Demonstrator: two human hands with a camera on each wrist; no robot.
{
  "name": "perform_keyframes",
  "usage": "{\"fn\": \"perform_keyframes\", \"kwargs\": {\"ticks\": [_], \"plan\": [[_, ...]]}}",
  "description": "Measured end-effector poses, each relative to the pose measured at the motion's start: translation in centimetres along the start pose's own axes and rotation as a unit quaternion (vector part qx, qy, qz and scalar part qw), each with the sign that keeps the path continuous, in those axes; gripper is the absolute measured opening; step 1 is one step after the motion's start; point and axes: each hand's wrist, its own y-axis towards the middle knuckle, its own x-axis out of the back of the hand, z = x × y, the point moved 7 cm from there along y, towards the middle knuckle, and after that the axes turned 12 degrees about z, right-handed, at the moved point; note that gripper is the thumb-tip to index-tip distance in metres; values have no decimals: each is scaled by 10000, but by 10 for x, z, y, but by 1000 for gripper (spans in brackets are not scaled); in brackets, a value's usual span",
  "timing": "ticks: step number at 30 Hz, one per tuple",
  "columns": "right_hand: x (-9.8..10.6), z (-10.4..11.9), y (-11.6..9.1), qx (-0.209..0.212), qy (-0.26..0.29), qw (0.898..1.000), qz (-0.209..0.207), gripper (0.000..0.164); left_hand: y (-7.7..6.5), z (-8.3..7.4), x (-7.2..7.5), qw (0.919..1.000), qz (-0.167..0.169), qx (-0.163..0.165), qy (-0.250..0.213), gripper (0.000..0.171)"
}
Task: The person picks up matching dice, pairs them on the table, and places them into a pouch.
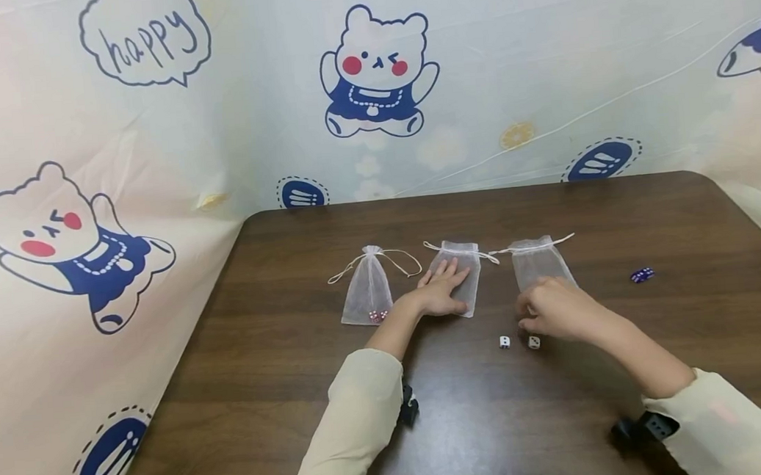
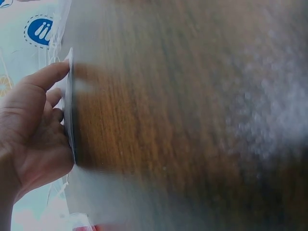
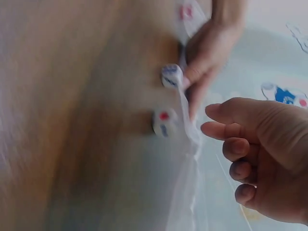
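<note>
The head view is bright and evenly lit, fairly crisp, with a pale sheen spreading over the table (image 1: 480,436) at bottom centre and soft light on the cloth backdrop (image 1: 264,91). In the left wrist view, the wood is smeared and out of focus, hazy glare speckles the right edge, the lower right darkens, and the lower left is nearly blown out. The right wrist view blurs leftward; its white dice (image 3: 162,126) look soft, the right hand (image 3: 272,154) sharper.
</note>
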Motion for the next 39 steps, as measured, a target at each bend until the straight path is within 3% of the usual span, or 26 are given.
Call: {"fn": "perform_keyframes", "kwargs": {"ticks": [8, 13, 16, 21, 28, 34, 39], "plan": [[13, -20, -9, -349, 364, 9979, -416, 4, -7, 3, 1, 9989, -203, 412, 95, 64], [14, -25, -11, -429, 559, 9963, -486, 6, -9, 2, 6, 9954, -656, 669, 207, 49], [16, -28, -12, -511, 629, 9951, -573, 8, -11, 0, 14, 9897, -1171, 710, 409, 41], [21, -29, -12, -556, 620, 9930, -833, 10, -20, -8, 32, 9666, -2303, 691, 889, 30], [21, -29, -13, -577, 616, 9908, -1062, 10, -38, -17, 51, 9266, -3616, 432, 942, 23], [22, -31, -13, -653, 816, 9857, -1322, 11, -51, -25, 60, 9088, -4084, 238, 823, 29], [29, -39, -14, -872, 1724, 9660, -1718, 13, -63, -47, 69, 8961, -4352, -60, 865, 32]]}}
